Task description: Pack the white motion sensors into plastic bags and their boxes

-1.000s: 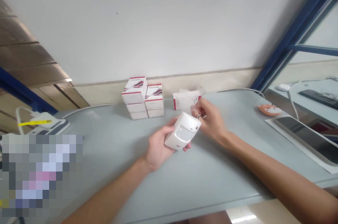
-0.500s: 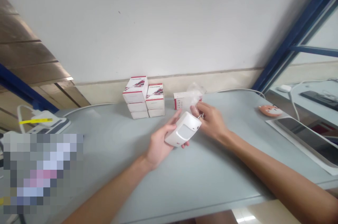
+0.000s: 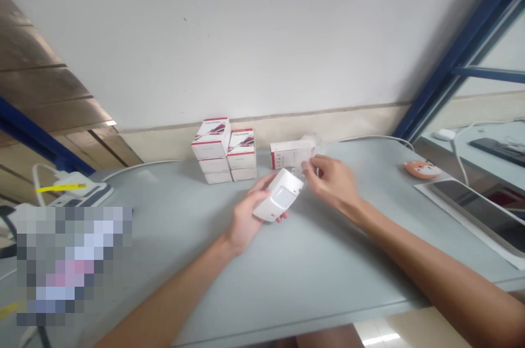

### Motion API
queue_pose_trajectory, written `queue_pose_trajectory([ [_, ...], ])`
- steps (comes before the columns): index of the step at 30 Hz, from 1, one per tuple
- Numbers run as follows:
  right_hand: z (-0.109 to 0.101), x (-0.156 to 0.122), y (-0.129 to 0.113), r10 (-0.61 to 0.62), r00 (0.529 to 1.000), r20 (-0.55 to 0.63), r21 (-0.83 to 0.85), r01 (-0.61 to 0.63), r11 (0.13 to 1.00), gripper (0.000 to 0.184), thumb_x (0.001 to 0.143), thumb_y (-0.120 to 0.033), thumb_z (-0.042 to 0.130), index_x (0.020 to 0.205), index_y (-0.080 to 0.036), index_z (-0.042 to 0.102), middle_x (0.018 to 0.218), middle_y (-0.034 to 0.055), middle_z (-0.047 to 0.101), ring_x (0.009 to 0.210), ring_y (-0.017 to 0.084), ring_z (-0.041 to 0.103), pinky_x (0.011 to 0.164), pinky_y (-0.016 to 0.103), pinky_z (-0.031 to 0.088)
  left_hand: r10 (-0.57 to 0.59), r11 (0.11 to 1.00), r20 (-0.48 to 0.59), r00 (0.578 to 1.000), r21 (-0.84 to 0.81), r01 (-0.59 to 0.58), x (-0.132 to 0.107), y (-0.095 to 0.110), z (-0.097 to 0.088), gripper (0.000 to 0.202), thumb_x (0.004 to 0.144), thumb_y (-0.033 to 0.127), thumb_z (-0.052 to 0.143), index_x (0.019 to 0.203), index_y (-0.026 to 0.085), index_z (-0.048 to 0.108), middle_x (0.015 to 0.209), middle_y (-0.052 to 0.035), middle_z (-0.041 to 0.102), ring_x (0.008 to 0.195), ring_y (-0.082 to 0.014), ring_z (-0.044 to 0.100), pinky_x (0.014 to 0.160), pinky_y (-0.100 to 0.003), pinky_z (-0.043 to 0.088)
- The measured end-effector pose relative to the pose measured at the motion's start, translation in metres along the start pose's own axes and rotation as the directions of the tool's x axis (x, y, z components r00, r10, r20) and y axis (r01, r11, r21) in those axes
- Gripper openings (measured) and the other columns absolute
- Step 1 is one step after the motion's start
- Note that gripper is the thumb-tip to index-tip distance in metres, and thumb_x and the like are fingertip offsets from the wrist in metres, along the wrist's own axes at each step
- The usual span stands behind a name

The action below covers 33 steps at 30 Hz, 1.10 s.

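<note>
A white motion sensor [image 3: 280, 193] with a rounded window is held tilted above the desk in my left hand [image 3: 246, 215], thumb on its near side and fingertips showing below. At its upper right end a thin metal antenna [image 3: 302, 175] sticks out. My right hand [image 3: 333, 181] is closed in a pinch at the tip of that antenna. Just beyond my fingers lies a white and red box [image 3: 283, 154] on its side. A crumpled clear plastic bag [image 3: 315, 145] rests against the box's right end, partly behind my right hand.
Several white and red boxes [image 3: 215, 145] are stacked by the wall. On the left stand a power strip [image 3: 88, 192] with cables and a blurred-out patch. An orange animal-faced object [image 3: 422, 169] and a dark slab on a white sheet [image 3: 479, 208] lie at right. The desk [image 3: 262, 288] ends in front.
My right hand has moved slightly away from the sensor, with more of the antenna showing between them. The sensor has shifted a little left and up.
</note>
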State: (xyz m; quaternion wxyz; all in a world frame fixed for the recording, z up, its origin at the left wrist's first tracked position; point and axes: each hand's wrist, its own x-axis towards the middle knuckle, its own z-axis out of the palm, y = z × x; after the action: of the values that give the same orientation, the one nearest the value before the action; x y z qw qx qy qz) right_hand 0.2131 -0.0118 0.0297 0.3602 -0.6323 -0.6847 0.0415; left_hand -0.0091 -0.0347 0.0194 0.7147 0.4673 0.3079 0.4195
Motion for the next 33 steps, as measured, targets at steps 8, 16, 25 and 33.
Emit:
queue_pose_trajectory([
  [8, 0.005, 0.003, 0.005, 0.025, 0.999, -0.03, 0.031, -0.024, 0.999, 0.049, 0.1, -0.047, 0.051, 0.06, -0.022, 0.038, 0.055, -0.0019, 0.049, 0.052, 0.013, 0.036, 0.053, 0.03, 0.025, -0.046, 0.979, 0.076, 0.996, 0.204, 0.03, -0.007, -0.005, 0.002, 0.057, 0.092, 0.048, 0.057, 0.14, 0.019, 0.062, 0.094, -0.0101, 0.075, 0.075, -0.0232, 0.071, 0.065, -0.032, 0.047],
  [16, -0.001, 0.004, 0.005, 0.019, 0.993, -0.119, 0.051, -0.013, 0.999, 0.046, 0.097, -0.041, 0.054, 0.059, -0.022, 0.035, 0.055, -0.0029, 0.044, 0.053, 0.012, 0.033, 0.055, 0.03, 0.026, 0.051, 0.979, -0.036, 0.998, 0.199, -0.043, -0.006, -0.007, 0.0, 0.048, 0.097, 0.048, 0.056, 0.138, 0.024, 0.059, 0.106, -0.0077, 0.073, 0.079, -0.0213, 0.07, 0.071, -0.032, 0.05],
  [25, 0.004, -0.001, 0.002, -0.116, 0.992, -0.055, 0.086, 0.12, 0.989, 0.046, 0.099, -0.039, 0.053, 0.061, -0.022, 0.031, 0.058, -0.0021, 0.046, 0.055, 0.012, 0.033, 0.055, 0.03, 0.026, 0.114, 0.957, -0.201, 0.973, 0.286, -0.053, -0.012, -0.01, 0.016, 0.049, 0.1, 0.05, 0.06, 0.142, 0.025, 0.06, 0.118, -0.0101, 0.073, 0.085, -0.0211, 0.068, 0.079, -0.034, 0.051],
  [33, 0.009, -0.006, 0.002, -0.183, 0.981, 0.058, 0.055, 0.18, 0.982, 0.049, 0.103, -0.043, 0.05, 0.062, -0.021, 0.034, 0.059, -0.0018, 0.048, 0.054, 0.012, 0.033, 0.054, 0.03, 0.025, 0.356, 0.841, -0.202, 0.912, 0.495, -0.218, -0.012, -0.013, 0.013, 0.043, 0.104, 0.044, 0.058, 0.144, 0.029, 0.061, 0.15, -0.0106, 0.055, 0.136, -0.0314, 0.053, 0.113, -0.042, 0.044],
])
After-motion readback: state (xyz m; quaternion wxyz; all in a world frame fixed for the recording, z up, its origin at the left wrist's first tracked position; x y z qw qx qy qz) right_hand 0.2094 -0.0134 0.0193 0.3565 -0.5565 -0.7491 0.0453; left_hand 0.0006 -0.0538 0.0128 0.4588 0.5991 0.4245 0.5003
